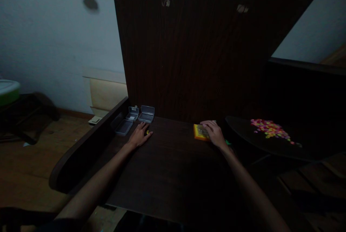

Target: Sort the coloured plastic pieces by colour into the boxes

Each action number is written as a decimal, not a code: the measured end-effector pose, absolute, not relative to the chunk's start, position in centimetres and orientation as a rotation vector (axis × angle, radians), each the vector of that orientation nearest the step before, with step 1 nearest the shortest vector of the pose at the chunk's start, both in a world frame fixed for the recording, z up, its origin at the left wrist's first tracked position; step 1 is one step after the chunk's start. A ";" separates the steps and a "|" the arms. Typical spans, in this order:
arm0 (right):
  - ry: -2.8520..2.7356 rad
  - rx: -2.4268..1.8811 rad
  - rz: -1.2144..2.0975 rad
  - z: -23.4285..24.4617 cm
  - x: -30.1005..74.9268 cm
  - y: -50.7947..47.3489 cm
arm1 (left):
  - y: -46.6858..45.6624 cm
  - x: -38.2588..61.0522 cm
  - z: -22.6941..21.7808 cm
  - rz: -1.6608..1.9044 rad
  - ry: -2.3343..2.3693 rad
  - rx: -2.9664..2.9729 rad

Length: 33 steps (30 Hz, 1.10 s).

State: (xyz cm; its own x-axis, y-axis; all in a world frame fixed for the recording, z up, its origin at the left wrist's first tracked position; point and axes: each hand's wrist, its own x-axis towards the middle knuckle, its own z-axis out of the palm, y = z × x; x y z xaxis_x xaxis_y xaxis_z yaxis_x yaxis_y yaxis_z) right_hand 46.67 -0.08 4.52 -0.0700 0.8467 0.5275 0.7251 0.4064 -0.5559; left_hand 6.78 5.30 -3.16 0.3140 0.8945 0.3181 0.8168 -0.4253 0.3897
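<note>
Yellow speck (147, 131) under fingers of left hand (140, 135), flat, spread on dark bench (167, 167). Right hand (214, 132) fingers lie over orange box (199, 132), covering its right part. Clear cases (136, 116) just behind left hand. Coloured bead pile (270, 128) well right, dim; speck's shape unclear.

Three clear plastic boxes (134, 119); one orange box (199, 132); one pile of coloured beads (269, 128); two hands (140, 134).

Matt dark wood table (167, 167), clear glossy plastic boxes (146, 114), orange plastic case (199, 133).
</note>
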 end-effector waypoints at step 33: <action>-2.517 -1.502 0.256 4.2 43.0 -2.0 | 1.9 7.9 -1.2 1.022 1.232 2.537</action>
State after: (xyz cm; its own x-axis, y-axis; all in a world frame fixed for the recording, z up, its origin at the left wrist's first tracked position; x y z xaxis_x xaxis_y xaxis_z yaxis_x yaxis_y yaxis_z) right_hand 43.05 -2.00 4.16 -0.4640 0.8820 0.0819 0.8475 0.4689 -0.2487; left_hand 7.88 1.88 -1.16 0.4333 0.7393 0.5154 0.6430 -0.6543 0.3980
